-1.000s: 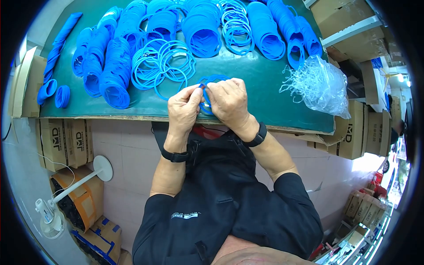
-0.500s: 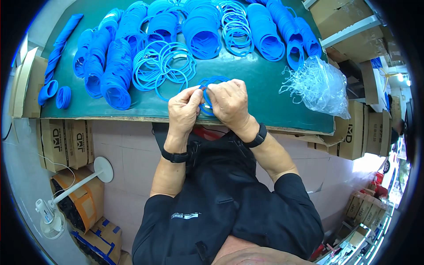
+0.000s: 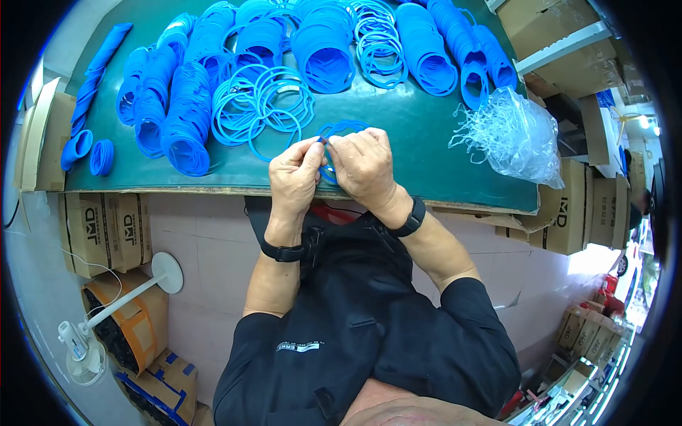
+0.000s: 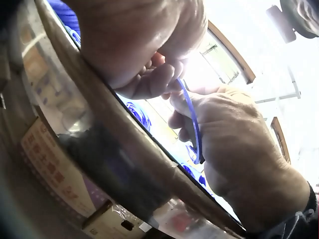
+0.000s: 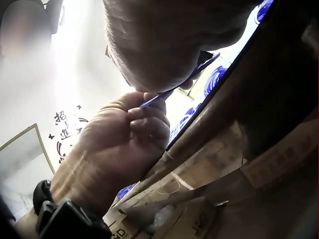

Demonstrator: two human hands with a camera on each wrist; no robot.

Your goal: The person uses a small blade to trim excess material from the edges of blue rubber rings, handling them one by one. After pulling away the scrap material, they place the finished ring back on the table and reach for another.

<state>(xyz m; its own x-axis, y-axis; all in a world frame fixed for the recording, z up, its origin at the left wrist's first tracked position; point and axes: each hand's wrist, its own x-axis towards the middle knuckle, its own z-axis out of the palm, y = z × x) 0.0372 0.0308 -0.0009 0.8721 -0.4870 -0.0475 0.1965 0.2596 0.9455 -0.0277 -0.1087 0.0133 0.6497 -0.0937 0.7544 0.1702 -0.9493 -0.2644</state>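
Both hands meet just over the near edge of the green table. The left hand (image 3: 295,177) pinches one end of a thin blue band (image 4: 192,112) between thumb and fingertips. The right hand (image 3: 364,167) grips the same band close beside the left fingertips, its fingers curled. In the right wrist view, the blue strip (image 5: 155,100) runs from the left fingertips under the right hand. A small dark piece shows by the right palm; I cannot tell what it is. Thin blue rings (image 3: 344,126) lie on the table behind the hands, partly hidden by them.
Long stacks of blue rings (image 3: 325,64) line the back of the green table (image 3: 440,160). A loose heap of rings (image 3: 259,106) lies left of the hands. At the right stands a clear plastic bag (image 3: 522,142) of thin strips. Cardboard boxes (image 3: 92,231) stand below.
The right hand has shifted slightly left, closer to the left fingertips. The left hand stays almost where it was, still pinching the band.
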